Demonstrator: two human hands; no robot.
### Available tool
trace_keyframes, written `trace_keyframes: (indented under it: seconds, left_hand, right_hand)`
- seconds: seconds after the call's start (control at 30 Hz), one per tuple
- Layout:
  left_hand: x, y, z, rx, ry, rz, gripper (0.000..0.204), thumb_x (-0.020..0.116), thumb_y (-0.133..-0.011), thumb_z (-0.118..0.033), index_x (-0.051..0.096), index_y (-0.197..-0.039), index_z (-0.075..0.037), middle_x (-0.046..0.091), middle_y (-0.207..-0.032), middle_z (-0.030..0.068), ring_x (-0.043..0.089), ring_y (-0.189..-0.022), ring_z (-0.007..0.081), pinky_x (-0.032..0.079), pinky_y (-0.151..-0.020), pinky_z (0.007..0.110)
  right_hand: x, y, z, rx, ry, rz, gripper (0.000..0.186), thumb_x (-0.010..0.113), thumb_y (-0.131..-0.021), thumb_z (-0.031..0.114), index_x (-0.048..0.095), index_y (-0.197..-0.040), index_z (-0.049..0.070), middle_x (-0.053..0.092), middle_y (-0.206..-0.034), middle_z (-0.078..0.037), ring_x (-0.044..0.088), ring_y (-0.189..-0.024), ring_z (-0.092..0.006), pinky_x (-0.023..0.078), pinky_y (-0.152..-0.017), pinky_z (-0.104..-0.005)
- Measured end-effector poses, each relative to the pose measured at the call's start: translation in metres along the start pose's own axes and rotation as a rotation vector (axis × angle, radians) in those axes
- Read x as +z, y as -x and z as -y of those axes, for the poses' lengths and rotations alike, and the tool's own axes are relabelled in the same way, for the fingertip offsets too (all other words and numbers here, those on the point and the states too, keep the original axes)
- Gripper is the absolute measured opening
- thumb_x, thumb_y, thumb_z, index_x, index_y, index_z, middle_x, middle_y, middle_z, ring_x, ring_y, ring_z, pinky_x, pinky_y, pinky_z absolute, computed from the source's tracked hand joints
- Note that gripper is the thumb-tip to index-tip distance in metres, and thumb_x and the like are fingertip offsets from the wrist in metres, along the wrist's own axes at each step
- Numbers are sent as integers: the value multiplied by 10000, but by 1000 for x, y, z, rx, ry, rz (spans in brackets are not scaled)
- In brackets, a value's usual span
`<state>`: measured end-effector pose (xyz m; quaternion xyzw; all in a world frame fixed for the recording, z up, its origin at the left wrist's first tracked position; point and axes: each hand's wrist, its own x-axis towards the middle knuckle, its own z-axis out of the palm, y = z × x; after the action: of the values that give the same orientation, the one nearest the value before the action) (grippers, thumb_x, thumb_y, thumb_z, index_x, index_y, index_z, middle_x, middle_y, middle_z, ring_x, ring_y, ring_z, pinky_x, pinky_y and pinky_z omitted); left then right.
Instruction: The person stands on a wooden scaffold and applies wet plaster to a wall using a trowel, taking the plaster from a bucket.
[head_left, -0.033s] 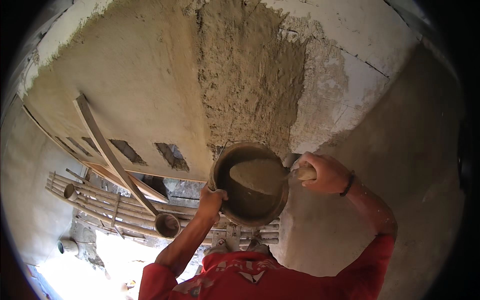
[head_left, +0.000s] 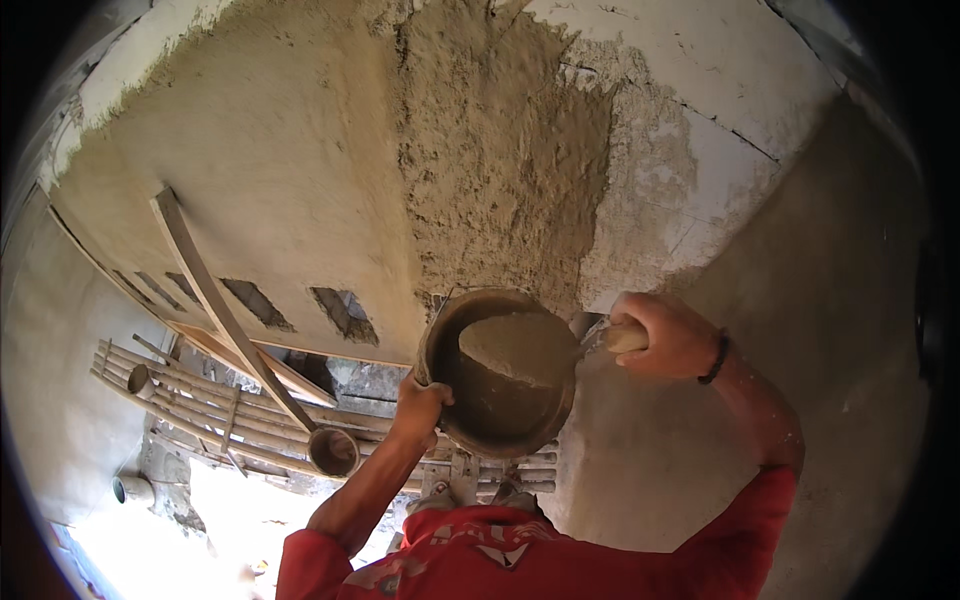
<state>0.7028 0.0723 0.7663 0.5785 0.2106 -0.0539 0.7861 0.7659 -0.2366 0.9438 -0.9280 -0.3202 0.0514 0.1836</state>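
My left hand [head_left: 422, 405] grips the left rim of a dark round bucket [head_left: 440, 355], which holds wet grey mortar [head_left: 505, 350]. At the bucket's right, my right hand [head_left: 655, 338] is closed round the wooden handle of a trowel [head_left: 625, 338]. The trowel's blade is hard to make out against the bucket. Ahead is a wall with a rough wet band of mortar [head_left: 495, 150], smoother render [head_left: 260, 150] to its left and a pale unrendered patch [head_left: 710, 160] to its right.
A bamboo platform [head_left: 210, 415] runs below the wall, with a leaning wooden plank [head_left: 200, 265] and small round containers [head_left: 333, 450]. Rectangular holes [head_left: 255, 300] pierce the lower wall. A smooth grey wall [head_left: 830, 400] is on the right; a pipe [head_left: 130, 490] lies at lower left.
My right hand, with the trowel in it, has shifted slightly to the right, away from the bucket. My left hand still grips the bucket.
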Motion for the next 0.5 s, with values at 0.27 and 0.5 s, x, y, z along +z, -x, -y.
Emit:
trace_keyframes:
  seconds: [0.27, 0.5]
  left_hand:
    - [-6, 18, -2, 72, -23, -105, 406, 545, -664, 50, 619, -1064, 41, 623, -837, 65, 557, -710, 157, 467, -611, 283]
    - [3, 16, 18, 40, 44, -138, 430, 538, -669, 48, 619, -1091, 40, 629, -851, 67, 564, -713, 160, 480, -619, 282]
  right_hand:
    - [-136, -41, 3, -237, -109, 24, 451, 811, -746, 280, 661, -1070, 4, 687, -867, -86, 642, -770, -159, 512, -659, -321]
    - [-232, -85, -45, 9, 110, -613, 423, 721, -847, 239, 630, -1198, 20, 658, -871, -34, 585, -732, -90, 486, -646, -232]
